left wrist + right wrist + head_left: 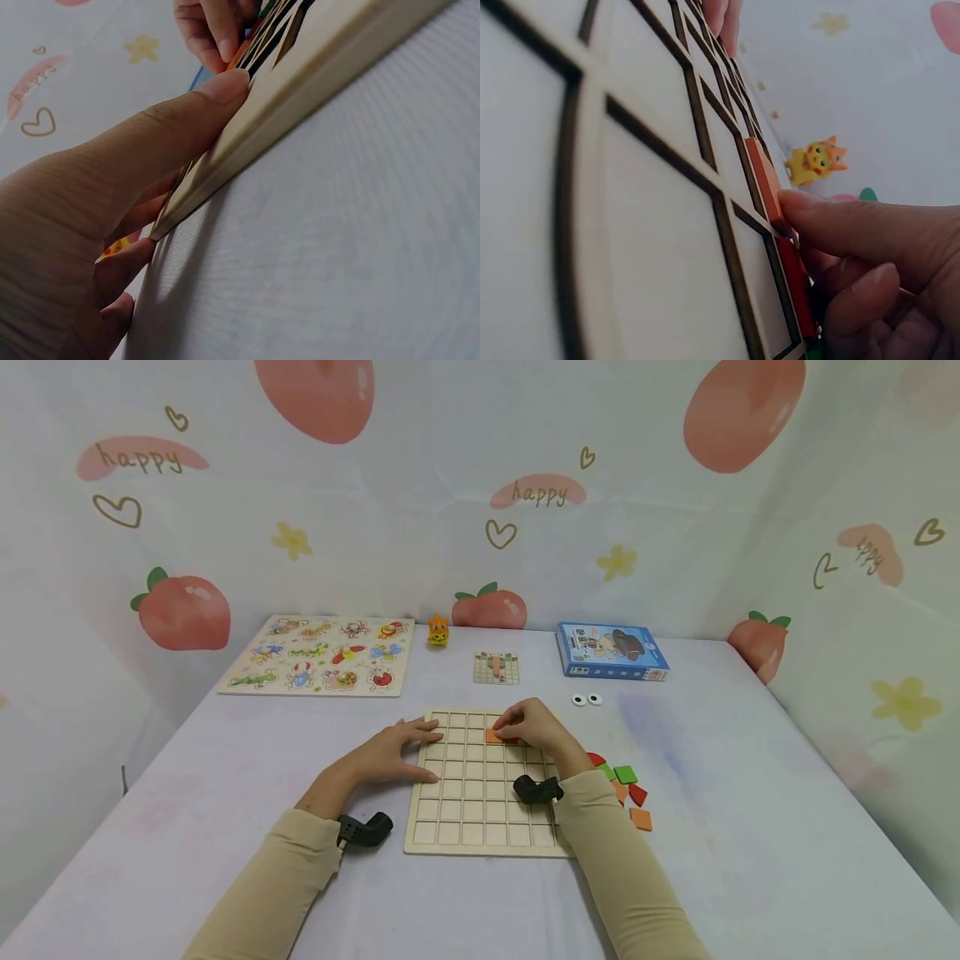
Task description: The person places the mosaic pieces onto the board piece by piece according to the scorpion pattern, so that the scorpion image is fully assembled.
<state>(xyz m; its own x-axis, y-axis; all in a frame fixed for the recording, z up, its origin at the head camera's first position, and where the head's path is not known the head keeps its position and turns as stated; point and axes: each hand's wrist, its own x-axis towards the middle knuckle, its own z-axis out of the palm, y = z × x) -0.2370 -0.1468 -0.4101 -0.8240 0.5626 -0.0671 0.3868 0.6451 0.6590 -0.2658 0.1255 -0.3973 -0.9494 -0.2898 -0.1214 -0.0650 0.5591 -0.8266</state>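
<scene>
a pale table [750,843] bears a gridded wooden board [452,811]. the left hand [386,755], fingers spread, touches its left edge; the left wrist view shows more plainly the thumb [176,124] atop the rim. the right hand [538,727], fingers curled in, pinches an orange tile [763,180] near the board's far side. the right wrist view shows a red tile [795,289] just beside it, mostly hand-covered in the head view.
</scene>
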